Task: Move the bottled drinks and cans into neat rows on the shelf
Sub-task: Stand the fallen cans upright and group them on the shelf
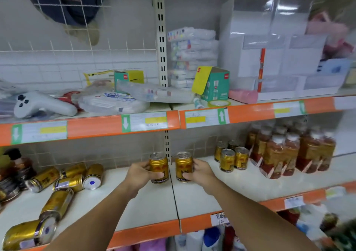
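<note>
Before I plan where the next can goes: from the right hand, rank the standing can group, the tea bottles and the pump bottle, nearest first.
1. Standing can group, just right of the right hand.
2. Tea bottles, farther right on the same shelf.
3. Pump bottle, far left, beyond the left hand.

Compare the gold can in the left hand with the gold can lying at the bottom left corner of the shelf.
The can in the left hand stands upright, silver top up; the corner can lies on its side, its end facing right. The left hand grips the held can; nothing holds the corner can. The held can sits mid-shelf by the back upright; the corner can is at the front edge. Both are gold cans with silver ends.
</note>
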### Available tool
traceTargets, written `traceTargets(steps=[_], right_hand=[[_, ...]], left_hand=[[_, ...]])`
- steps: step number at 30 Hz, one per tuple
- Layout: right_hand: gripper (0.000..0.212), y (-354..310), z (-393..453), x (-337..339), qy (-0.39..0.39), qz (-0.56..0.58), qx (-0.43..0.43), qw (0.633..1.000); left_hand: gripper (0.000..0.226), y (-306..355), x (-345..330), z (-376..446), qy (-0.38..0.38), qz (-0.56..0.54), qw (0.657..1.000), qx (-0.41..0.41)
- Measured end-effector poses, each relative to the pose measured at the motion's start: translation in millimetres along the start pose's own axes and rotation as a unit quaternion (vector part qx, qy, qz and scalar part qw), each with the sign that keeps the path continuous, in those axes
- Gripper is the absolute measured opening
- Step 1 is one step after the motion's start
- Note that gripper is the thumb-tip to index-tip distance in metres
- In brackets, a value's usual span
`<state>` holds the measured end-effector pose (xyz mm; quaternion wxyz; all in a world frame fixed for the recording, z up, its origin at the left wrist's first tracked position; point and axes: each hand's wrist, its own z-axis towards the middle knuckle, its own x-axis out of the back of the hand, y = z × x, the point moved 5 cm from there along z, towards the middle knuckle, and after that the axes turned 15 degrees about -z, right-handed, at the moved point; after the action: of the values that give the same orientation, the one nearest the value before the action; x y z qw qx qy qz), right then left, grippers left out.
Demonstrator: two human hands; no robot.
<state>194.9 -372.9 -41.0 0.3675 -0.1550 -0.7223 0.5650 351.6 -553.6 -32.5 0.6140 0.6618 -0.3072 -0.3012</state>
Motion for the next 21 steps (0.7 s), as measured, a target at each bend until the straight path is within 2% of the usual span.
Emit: traceTargets(steps=[7,12,15,21], right_hand=[[0.039,26,-34,66,0.032,-0.034,-0.001,0.999],[0.044,46,-48,106,0.070,-0.034,-0.013,0.997],[0.039,59,-55,128,0.090,-0.048,-0.023,0.995],[0.050,80,-69,166,0.105,-0.048,-0.020,0.993]], left_hand=[[0.043,-5,-76,-3,-0.034,-0.011,0.999,0.006],[0.045,-6,-125,-5,-0.064,-0.021,0.998,0.006],[0.047,-6,-152,-4,-0.083,-0.019,0.996,0.007],[0.055,-10,-199,-3,-0.107,-0.023,0.994,0.012]])
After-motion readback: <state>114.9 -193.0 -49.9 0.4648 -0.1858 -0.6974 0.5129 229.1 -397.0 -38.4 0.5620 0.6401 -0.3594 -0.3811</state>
